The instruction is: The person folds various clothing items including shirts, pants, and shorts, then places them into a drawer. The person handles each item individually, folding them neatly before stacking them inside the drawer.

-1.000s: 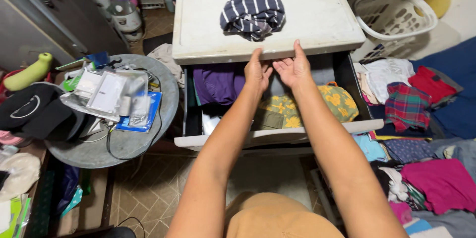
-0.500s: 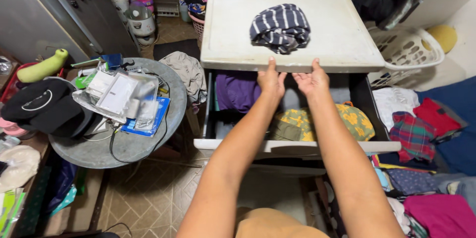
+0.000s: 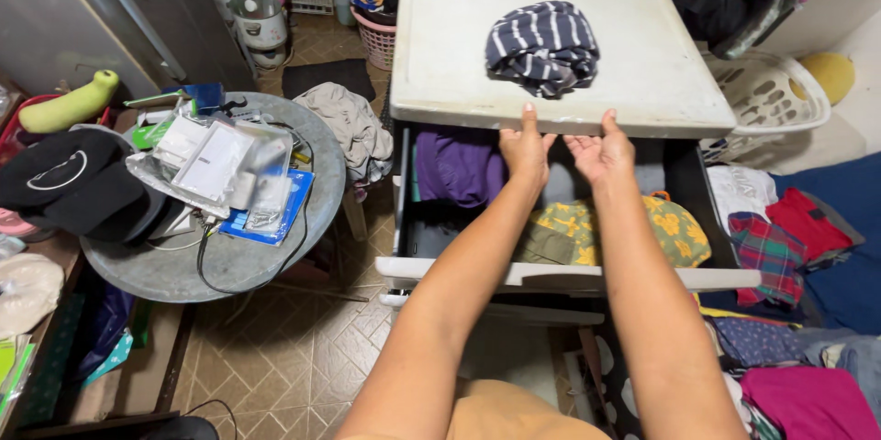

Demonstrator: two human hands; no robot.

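Your left hand (image 3: 525,152) and right hand (image 3: 601,154) reach into the open drawer (image 3: 551,273), thumbs up against the front edge of the cabinet top (image 3: 642,55). Both hands are open, fingers loosely spread, gripping nothing. Just below them lies a yellow flowered garment (image 3: 663,224); a purple garment (image 3: 459,165) sits at the drawer's left. A striped shirt (image 3: 543,45) lies bunched on the cabinet top. A round table (image 3: 239,266) stands to your left.
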